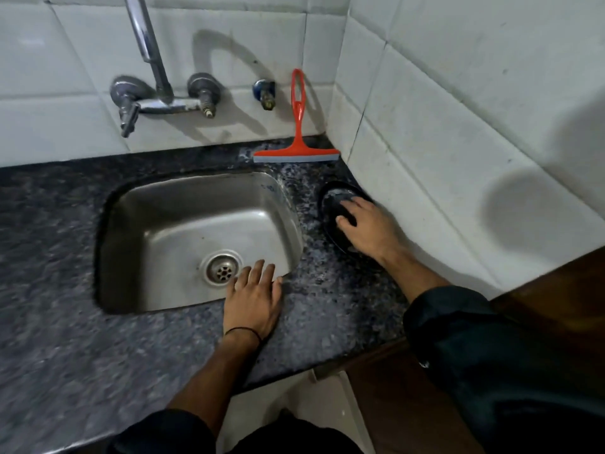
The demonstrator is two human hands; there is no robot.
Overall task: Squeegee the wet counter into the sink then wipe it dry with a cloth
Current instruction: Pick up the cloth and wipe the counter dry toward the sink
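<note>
The red squeegee [298, 139] leans on the far tiled wall [425, 103] behind the sink [183, 224], while the right hand [366, 227], fingers spread, presses a dark round dish [330, 204] on the speckled surface [327, 296], and the left hand [253, 299] lies flat, fingers spread, at the sink's near rim.

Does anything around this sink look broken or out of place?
One thing: the wall tap has a lever on its left valve but only a bare stem on the right valve. The red squeegee leans against the tiles.
</note>
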